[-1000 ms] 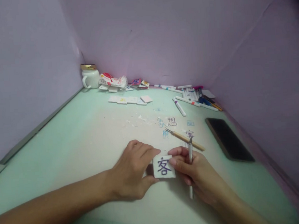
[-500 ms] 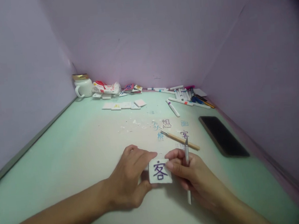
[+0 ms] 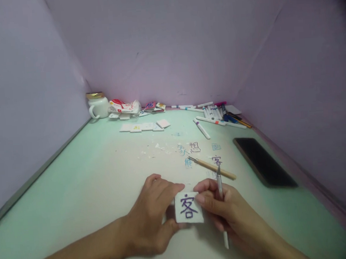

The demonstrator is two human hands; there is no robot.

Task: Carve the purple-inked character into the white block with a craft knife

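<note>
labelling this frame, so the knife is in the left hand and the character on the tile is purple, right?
Wrong hand: the head view shows the knife in the right hand. The character on the tile is purple.

I wear the one camera on my head, so it looks from above my own arms, forward and down over the mint-green, flat tabletop [image 3: 75,168]. Read as a clock face, its wide view has the smooth lilac back wall [image 3: 155,48] at twelve, well beyond my reach. Nearest the lens are my bare left hand [image 3: 153,215], toward seven, and bare right hand [image 3: 234,210], at five, with the square white tile lettered in purple [image 3: 188,208] between them at six, lettering facing me. The rounded white mug with a gold lid [image 3: 99,107], between nine and ten, is far off; the flat black phone [image 3: 265,162], between three and four, lies nearer.
</note>
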